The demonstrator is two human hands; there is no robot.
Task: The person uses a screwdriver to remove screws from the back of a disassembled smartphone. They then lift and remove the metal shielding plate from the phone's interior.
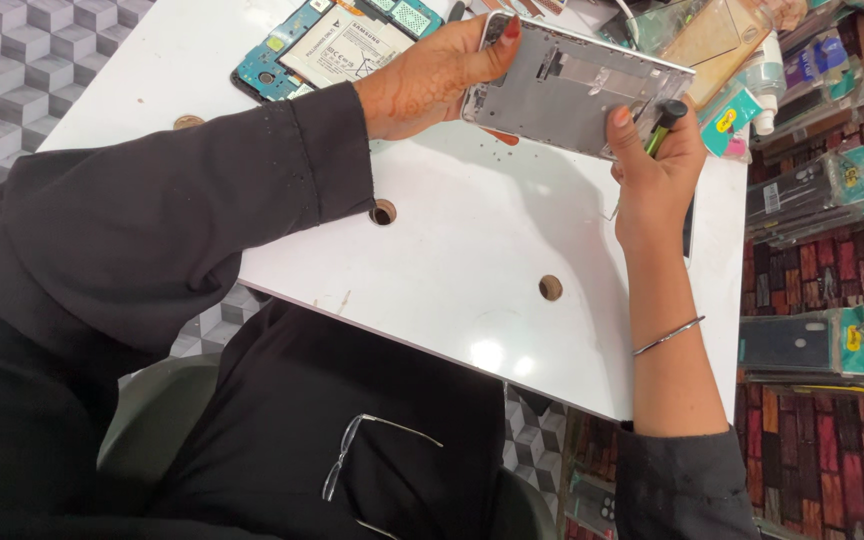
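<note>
My left hand (pixel 432 75) grips the left edge of a silver phone frame (pixel 572 90), holding it tilted above the white table (pixel 472 240). My right hand (pixel 657 165) pinches the frame's right lower corner and also holds a small screwdriver with a black and green handle (pixel 664 125). An opened phone with a teal board and white battery (pixel 337 45) lies on the table behind my left hand. A thin bangle circles my right wrist.
The table has two round holes (pixel 383 212) (pixel 550 288). Packaged phone covers (pixel 817 190) and small bottles (pixel 752 105) crowd the right side. Folded glasses (pixel 372 460) hang on my black garment. Grey cube-patterned floor lies at left.
</note>
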